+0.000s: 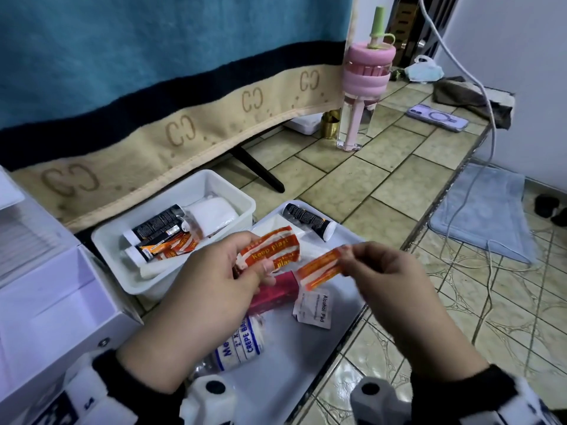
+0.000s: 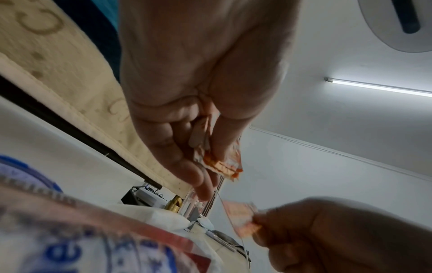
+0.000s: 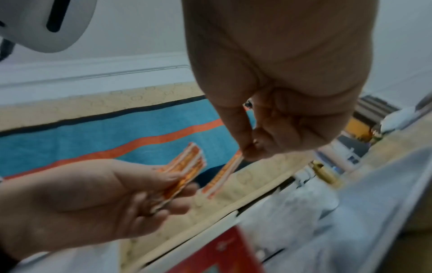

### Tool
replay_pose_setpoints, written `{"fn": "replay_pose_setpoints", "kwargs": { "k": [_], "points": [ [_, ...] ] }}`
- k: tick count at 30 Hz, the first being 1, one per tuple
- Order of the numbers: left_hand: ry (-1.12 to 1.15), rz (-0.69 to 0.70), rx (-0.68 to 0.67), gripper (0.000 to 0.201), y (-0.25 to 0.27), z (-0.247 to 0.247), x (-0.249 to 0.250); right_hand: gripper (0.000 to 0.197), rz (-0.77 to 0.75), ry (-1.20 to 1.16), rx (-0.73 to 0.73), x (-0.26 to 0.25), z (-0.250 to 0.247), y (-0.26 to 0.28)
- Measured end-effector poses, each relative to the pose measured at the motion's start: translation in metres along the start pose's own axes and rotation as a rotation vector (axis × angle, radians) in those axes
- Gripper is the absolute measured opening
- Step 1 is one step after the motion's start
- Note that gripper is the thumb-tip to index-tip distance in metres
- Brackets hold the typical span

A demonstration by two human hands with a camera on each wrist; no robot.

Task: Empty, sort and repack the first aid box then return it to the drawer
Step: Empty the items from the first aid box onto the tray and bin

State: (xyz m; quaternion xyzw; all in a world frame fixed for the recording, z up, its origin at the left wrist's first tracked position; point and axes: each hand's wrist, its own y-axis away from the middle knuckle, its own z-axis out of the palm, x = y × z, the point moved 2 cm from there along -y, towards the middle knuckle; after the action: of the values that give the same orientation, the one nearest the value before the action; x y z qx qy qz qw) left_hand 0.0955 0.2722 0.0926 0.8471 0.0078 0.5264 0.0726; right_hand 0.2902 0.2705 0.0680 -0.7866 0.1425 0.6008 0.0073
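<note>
- Left hand [image 1: 211, 271]: fingers curled, thumb on top, gripping a small stack of orange plaster strips [image 1: 270, 248]; printed side up, "Keep plast" legible in head view. Held above the tray.
- Right hand [image 1: 389, 271]: thumb and forefinger pinching the end of one single plaster strip [image 1: 322, 268]; remaining fingers loosely curled. Strip hangs free, just beside the left-hand stack, not touching it.
- Hands near each other, apart.
- White first aid box [image 1: 147, 283]: open on the tiled counter, left of the hands; holds dark tubes, a white roll, more orange strips.
- White tray [image 1: 306, 357] beneath the hands: crepe bandage roll [image 1: 242, 345], alcohol pad sachet [image 1: 316, 308], red packet [image 1: 276, 294], black tube [image 1: 306, 220].
</note>
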Motion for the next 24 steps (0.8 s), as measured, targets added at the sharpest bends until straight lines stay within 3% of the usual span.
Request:
{"fn": "replay_pose_setpoints", "kwargs": {
  "k": [2, 6, 8, 12, 15, 18, 20, 22, 24],
  "points": [
    [0.015, 0.005, 0.029, 0.023, -0.001, -0.003, 0.0, 0.013, -0.008, 0.161, 0.129, 0.005, -0.016, -0.012],
    [0.044, -0.013, 0.035, 0.02, 0.0, 0.001, 0.002, 0.013, 0.027, 0.499, 0.111, 0.012, -0.022, -0.021],
    [0.026, -0.02, 0.013, 0.015, 0.002, 0.003, 0.004, 0.01, 0.03, 0.56, 0.117, 0.013, -0.021, -0.023],
    [-0.017, -0.008, 0.013, 0.011, 0.003, 0.001, 0.006, 0.034, -0.032, 0.615, 0.127, 0.012, -0.017, -0.022],
    [-0.051, -0.019, 0.026, 0.011, 0.004, 0.0, 0.003, 0.017, -0.137, 0.355, 0.041, -0.003, -0.011, -0.01],
    [-0.102, -0.016, 0.029, 0.008, 0.003, 0.003, 0.002, 0.01, -0.075, 0.028, -0.257, -0.015, 0.006, 0.004],
    [-0.132, -0.005, 0.041, 0.011, 0.004, 0.007, 0.003, 0.007, -0.024, -0.062, -0.357, -0.014, 0.015, 0.007],
    [-0.135, 0.004, 0.052, 0.009, 0.006, 0.008, 0.005, 0.003, 0.008, -0.113, -0.373, -0.011, 0.019, 0.008],
    [-0.088, -0.002, 0.06, 0.01, 0.006, 0.006, 0.007, 0.003, 0.041, -0.187, -0.299, -0.008, 0.015, 0.005]
  ]
}}
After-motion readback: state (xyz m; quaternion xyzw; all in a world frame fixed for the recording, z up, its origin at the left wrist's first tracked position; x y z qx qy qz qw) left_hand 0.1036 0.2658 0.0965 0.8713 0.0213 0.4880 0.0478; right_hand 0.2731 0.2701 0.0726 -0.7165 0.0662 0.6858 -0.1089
